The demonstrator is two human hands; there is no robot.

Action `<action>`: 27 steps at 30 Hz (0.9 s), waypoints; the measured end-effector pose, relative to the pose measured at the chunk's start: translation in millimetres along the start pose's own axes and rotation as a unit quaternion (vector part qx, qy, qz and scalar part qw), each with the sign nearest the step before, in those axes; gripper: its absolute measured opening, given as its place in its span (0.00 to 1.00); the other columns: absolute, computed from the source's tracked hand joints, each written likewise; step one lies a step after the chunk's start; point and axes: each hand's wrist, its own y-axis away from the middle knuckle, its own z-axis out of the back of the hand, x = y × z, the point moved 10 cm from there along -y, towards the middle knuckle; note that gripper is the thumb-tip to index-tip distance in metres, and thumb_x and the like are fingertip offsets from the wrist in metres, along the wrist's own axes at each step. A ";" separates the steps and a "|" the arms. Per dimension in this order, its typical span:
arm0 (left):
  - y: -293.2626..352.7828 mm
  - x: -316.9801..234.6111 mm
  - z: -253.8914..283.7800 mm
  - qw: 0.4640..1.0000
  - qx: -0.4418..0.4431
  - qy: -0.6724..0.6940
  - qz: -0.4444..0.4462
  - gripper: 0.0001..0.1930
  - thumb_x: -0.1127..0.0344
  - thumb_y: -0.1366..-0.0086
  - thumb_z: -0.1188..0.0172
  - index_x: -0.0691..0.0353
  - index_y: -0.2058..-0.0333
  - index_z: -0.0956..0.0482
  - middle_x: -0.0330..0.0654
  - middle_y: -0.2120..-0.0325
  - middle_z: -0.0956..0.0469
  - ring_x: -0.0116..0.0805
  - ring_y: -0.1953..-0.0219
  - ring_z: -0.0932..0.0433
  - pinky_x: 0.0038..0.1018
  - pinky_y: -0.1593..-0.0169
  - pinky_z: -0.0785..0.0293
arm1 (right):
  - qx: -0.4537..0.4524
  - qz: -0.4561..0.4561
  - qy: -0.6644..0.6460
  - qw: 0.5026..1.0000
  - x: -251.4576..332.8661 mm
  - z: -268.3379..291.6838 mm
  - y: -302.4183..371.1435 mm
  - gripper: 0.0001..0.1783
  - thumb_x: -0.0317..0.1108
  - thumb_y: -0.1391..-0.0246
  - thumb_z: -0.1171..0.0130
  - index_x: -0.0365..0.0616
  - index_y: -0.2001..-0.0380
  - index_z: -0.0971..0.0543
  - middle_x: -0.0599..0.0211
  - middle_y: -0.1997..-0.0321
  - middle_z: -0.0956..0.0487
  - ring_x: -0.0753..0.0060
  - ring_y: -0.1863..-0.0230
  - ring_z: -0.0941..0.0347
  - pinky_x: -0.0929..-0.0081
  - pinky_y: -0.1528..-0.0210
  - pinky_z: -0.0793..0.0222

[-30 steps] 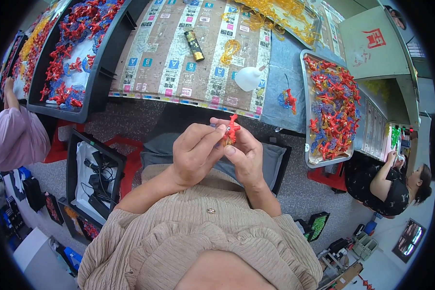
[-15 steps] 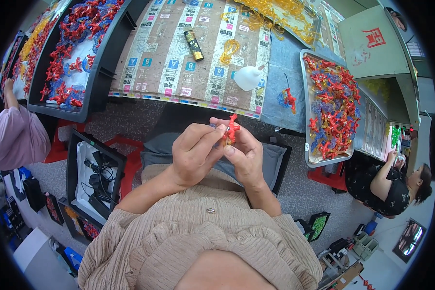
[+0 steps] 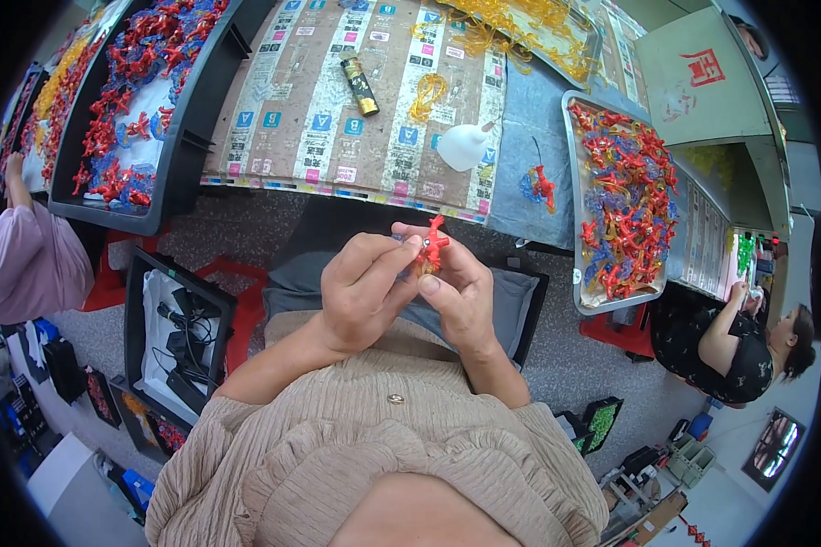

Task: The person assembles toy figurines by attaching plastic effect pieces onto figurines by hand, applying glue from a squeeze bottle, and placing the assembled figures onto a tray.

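Between my two hands, above my lap and just off the table's front edge, is a small red plastic figure with stubby limbs. My left hand pinches it from the left with thumb and forefinger. From the right, my right hand grips it too, thumb in front and fingers behind. A bit of amber or yellow plastic shows under the figure, mostly hidden by the fingers. On the blue cloth beyond lies a similar red figure with a blue clear piece and a dark thread.
On the table lie a white squeeze bottle, a black-and-gold cylinder and a yellow cord bundle. A metal tray of figures stands right; a black bin of them stands left. Co-workers sit at both sides.
The view has shifted very slightly. Both hands keep their hold on the red figure, almost in the same place.
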 end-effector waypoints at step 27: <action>-3.6 -1.9 1.9 1.000 0.005 -0.007 -0.004 0.18 0.78 0.55 0.32 0.68 0.62 0.21 0.43 0.68 0.27 0.37 0.69 0.26 0.27 0.68 0.28 | 0.024 -0.004 -0.031 0.999 1.8 -6.1 -2.2 0.32 0.32 0.47 0.38 0.32 0.41 0.36 0.56 0.38 0.34 0.70 0.43 0.32 0.70 0.41 0.37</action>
